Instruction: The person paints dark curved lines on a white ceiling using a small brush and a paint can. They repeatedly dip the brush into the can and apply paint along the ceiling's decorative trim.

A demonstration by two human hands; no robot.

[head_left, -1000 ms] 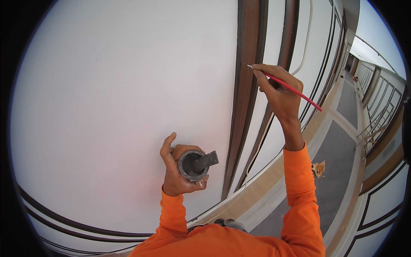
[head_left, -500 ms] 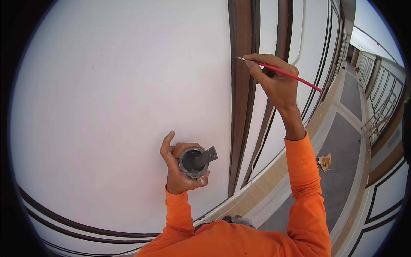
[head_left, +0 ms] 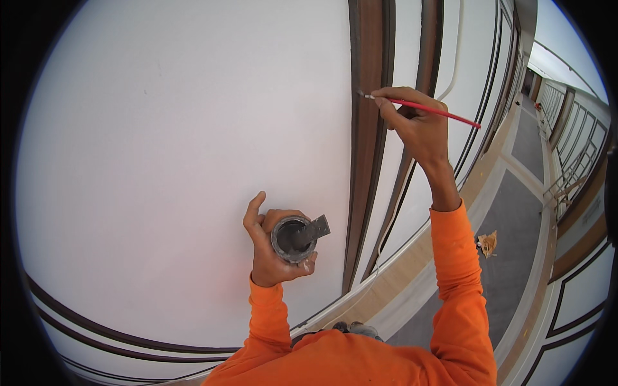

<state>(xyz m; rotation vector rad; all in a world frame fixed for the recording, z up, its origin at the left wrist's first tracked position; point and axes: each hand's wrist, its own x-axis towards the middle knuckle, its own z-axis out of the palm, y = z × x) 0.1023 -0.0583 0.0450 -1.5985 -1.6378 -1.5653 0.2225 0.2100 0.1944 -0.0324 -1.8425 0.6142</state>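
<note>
My right hand (head_left: pixel 417 122) pinches a thin red-handled paintbrush (head_left: pixel 438 110) near its metal end. The brush tip meets the dark edge of a brown door-frame trim (head_left: pixel 369 141) that runs up the white wall. Lower and to the left, my left hand (head_left: pixel 265 241) is wrapped round a small round container (head_left: pixel 282 251), its index finger stretched out. Dark grey paint shows inside the container. A flat dark strip (head_left: pixel 314 231), like a scraper blade, stands in it and leans out over the right rim.
The white wall (head_left: pixel 161 161) fills the left, with dark moulding lines (head_left: pixel 129 350) along its lower part. A corridor floor with grey covering (head_left: pixel 508 212) runs away at right. A crumpled brown piece of litter (head_left: pixel 487 244) lies on it. Railings (head_left: pixel 573 154) stand beyond.
My right hand and the brush have shifted slightly down and right, with the tip still at the trim's left edge. The left hand holds the container almost as before.
</note>
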